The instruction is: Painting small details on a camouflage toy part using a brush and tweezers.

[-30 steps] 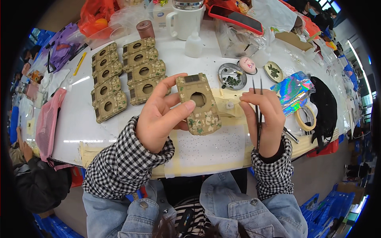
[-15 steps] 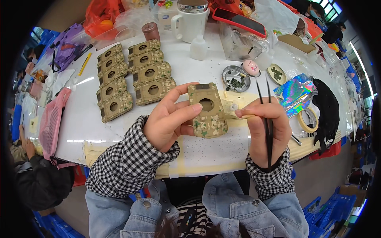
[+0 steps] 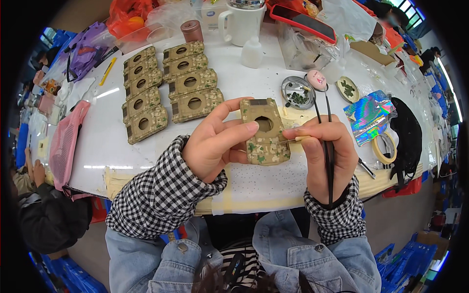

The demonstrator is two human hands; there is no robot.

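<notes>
My left hand (image 3: pixel 207 151) grips a camouflage-patterned flat piece (image 3: pixel 267 152) by its left side, thumb near the round hole in it. A dark rectangle sits at the piece's upper end. Pinched between thumb and forefinger of my right hand (image 3: pixel 337 151) is a thin pale stick (image 3: pixel 300 138), pointing at the piece's right edge; its far tip is too fine to make out. The same hand also keeps black tweezers (image 3: pixel 330 171) in the palm, prongs upward and apart, with nothing between them. Similar camouflage pieces (image 3: pixel 195 103) lie in two columns to the left.
A round clear dish (image 3: pixel 309 103) holds dark green bits. Beside it are a pink round object (image 3: pixel 316 79) and a shallow dish (image 3: pixel 356 96) of green bits. A tape roll (image 3: pixel 391 155), shiny foil bag (image 3: pixel 370 115), white bottle (image 3: pixel 252 53), mug (image 3: pixel 242 27) and red-cased phone (image 3: pixel 303 23) lie around.
My right hand has brought the pale stick up to the right edge of the camouflage piece. The piece sits slightly farther right and higher in view; the whole view has shifted a little.
</notes>
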